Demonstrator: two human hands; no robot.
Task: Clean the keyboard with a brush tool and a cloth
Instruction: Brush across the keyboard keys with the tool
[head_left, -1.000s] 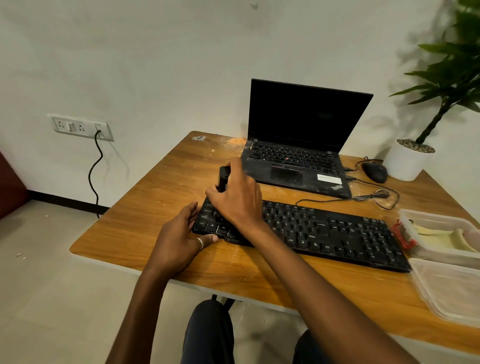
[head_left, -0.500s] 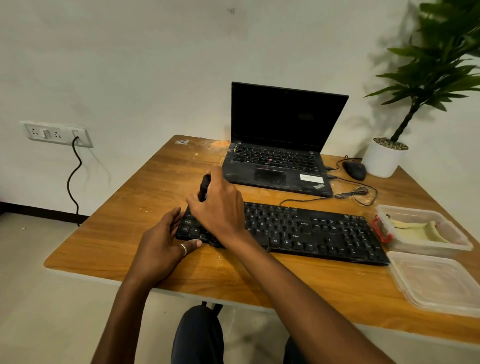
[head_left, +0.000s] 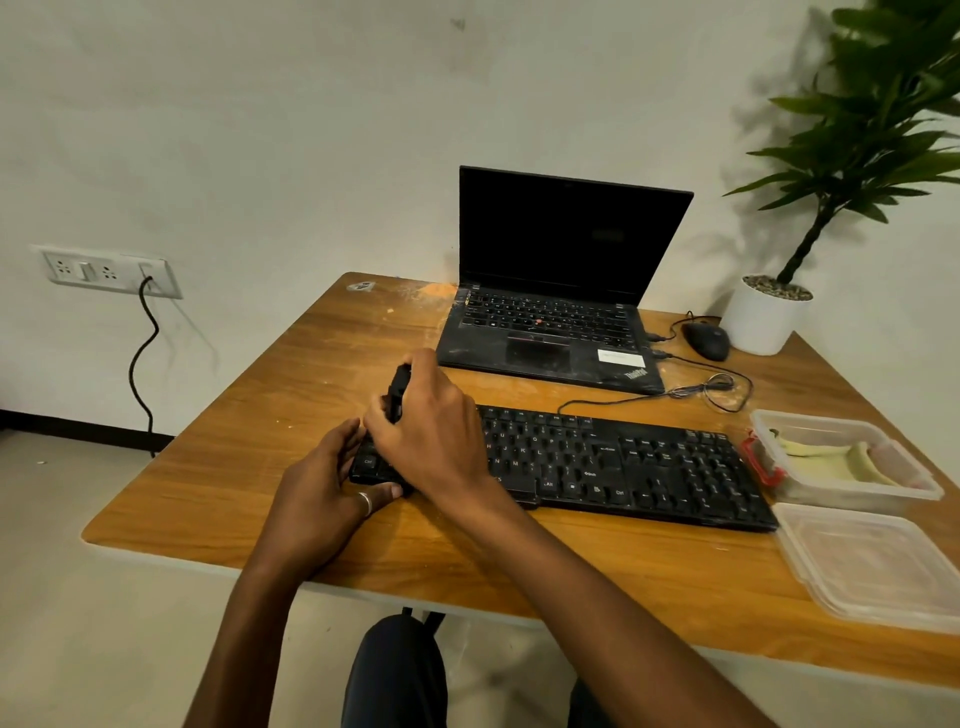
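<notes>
The black keyboard (head_left: 623, 467) lies across the near middle of the wooden table (head_left: 249, 415), its cable running to the far right. The left hand (head_left: 322, 488) grips the keyboard's left end, fingers curled over the end and thumb pressed against the near edge. The right hand (head_left: 431, 431) is closed around a black brush tool (head_left: 399, 387), held over the keyboard's far left corner; the bristles are hidden. A pale yellow cloth (head_left: 831, 457) lies in a clear container (head_left: 914, 486) just beside the keyboard's right end, with a clear lid (head_left: 872, 566) nearer. Farther back stand an open laptop (head_left: 561, 291), a mouse (head_left: 706, 340) and a potted plant (head_left: 763, 317).
</notes>
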